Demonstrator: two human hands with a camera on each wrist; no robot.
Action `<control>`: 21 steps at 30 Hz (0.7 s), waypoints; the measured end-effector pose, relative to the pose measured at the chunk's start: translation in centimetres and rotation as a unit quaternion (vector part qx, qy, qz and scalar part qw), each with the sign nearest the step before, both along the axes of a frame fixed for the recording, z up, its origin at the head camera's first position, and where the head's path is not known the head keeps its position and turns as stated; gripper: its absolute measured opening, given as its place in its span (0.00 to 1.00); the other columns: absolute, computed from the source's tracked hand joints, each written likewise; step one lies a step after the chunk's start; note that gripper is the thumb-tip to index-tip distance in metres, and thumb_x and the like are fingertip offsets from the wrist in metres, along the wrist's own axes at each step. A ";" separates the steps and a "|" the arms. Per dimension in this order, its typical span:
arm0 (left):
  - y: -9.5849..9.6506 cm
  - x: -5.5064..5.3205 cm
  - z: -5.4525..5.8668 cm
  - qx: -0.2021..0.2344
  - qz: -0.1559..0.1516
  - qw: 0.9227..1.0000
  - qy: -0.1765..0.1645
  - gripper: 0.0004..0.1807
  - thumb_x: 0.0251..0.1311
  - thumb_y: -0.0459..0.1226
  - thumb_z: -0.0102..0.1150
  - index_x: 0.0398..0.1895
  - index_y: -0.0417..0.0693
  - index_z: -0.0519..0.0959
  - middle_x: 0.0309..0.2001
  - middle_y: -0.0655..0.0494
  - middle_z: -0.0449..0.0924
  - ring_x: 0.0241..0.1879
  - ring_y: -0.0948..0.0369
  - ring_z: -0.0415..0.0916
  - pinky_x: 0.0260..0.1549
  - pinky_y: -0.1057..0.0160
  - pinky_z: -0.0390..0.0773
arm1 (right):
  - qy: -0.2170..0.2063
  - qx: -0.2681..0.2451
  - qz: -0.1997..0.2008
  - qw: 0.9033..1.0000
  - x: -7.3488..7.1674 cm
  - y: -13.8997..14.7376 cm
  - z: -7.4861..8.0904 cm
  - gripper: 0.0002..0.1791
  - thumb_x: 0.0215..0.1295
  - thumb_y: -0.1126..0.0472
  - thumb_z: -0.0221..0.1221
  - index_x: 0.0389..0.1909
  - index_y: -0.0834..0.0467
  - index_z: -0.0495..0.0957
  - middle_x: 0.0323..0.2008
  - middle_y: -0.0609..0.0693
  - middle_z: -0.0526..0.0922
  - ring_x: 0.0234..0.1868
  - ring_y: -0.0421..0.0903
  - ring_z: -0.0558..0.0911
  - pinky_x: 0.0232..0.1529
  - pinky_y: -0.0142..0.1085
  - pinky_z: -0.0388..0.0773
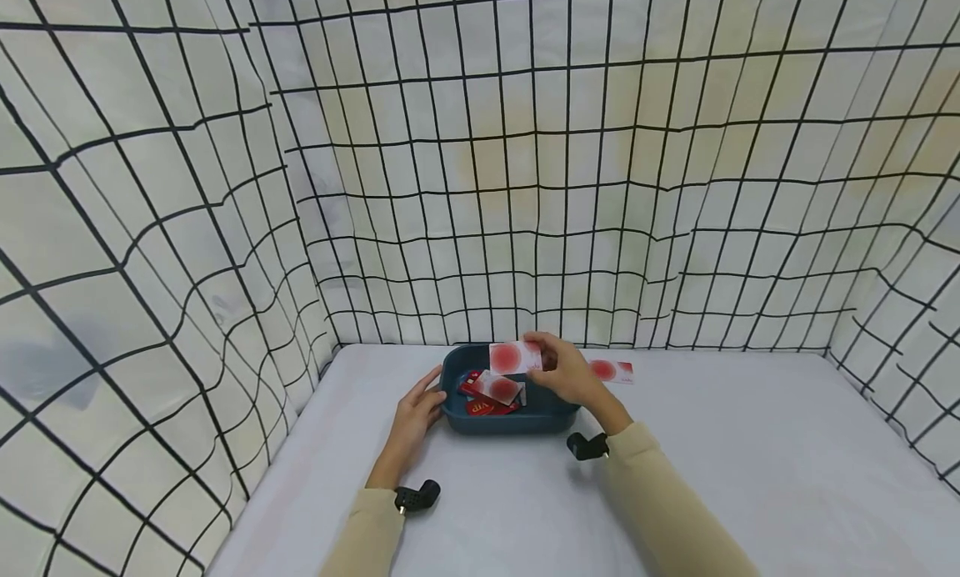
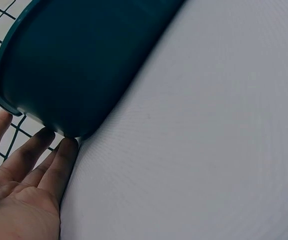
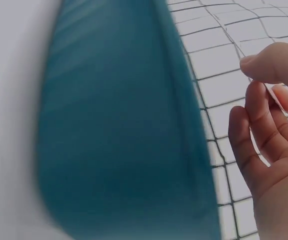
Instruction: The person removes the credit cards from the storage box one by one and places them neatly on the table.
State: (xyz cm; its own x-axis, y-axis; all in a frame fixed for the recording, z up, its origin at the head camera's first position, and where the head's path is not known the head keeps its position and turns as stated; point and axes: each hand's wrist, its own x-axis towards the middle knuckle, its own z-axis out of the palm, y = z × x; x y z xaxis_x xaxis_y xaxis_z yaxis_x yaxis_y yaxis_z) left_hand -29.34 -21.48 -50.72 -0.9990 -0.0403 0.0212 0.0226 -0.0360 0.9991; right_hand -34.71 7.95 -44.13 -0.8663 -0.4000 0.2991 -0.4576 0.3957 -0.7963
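Card (image 1: pixel 506 358) pinched above a blue-green bin (image 1: pixel 502 425)

The right hand (image 1: pixel 561 370) has its thumb and fingertips closed together on one short end of the card, with only the card's thickness between them. The rest of the card juts leftward from that grip, over the far part of the bin. The left hand (image 1: pixel 411 414), to the left of the grip, has its fingers fairly straight and their tips resting against the bin's end wall.

The likeliest fault is a slip: so thin a piece, held at one end alone, could twist or drop if the pinch eases. It might then catch on the rim or land askew on the white-and-red card (image 1: pixel 497 387) and red cards (image 1: pixel 483 407), which lie jumbled in the bin, below the grip and to its left. The bin could also slide if the right wrist knocked it while the left fingertips pressed only lightly. Just right of the grip, outside the bin, a loose card (image 1: pixel 611 371) lies flat on the table (image 1: pixel 720 460).

The pinched card is a white rectangle with a big, soft-edged red disc, its face towards the head camera, nearly upright. From the right wrist it shows as a mere sliver, edge-on.
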 end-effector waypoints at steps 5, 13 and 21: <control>0.1 0.1 0.2 0.007 0.000 1.000 0.000 0.28 0.74 0.36 0.52 0.76 0.57 0.68 0.73 0.41 0.70 0.71 0.49 0.71 0.63 0.62 0.78 | -0.018 -0.011 -0.006 1.000 0.7 2.4 0.6 0.34 0.65 0.66 0.66 0.71 0.58 0.69 0.50 0.57 0.81 0.41 0.49 0.78 0.42 0.27 0.80; 0.2 0.1 0.2 -0.002 0.004 1.000 0.007 0.28 0.74 0.36 0.52 0.76 0.56 0.67 0.72 0.40 0.70 0.70 0.48 0.72 0.64 0.59 0.77 | -0.021 -0.017 -0.033 0.999 1.6 5.9 0.1 0.35 0.67 0.66 0.65 0.74 0.61 0.66 0.59 0.61 0.79 0.45 0.51 0.80 0.47 0.29 0.82; 0.4 0.1 0.1 -0.017 0.016 1.000 0.007 0.28 0.75 0.36 0.49 0.77 0.56 0.66 0.73 0.40 0.70 0.70 0.47 0.72 0.65 0.57 0.77 | -0.043 -0.036 -0.061 0.997 2.0 9.4 -1.3 0.34 0.66 0.66 0.66 0.73 0.60 0.68 0.53 0.62 0.79 0.44 0.52 0.78 0.39 0.26 0.80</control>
State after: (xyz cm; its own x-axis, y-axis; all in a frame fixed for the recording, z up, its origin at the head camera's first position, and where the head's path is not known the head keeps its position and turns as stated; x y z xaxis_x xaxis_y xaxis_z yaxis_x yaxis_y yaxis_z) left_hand -29.27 -21.06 -50.66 -0.9967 -0.0720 0.0366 0.0367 -0.0001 0.9993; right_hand -32.68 17.37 -45.42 -0.9312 -0.2696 0.2454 -0.3377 0.3842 -0.8593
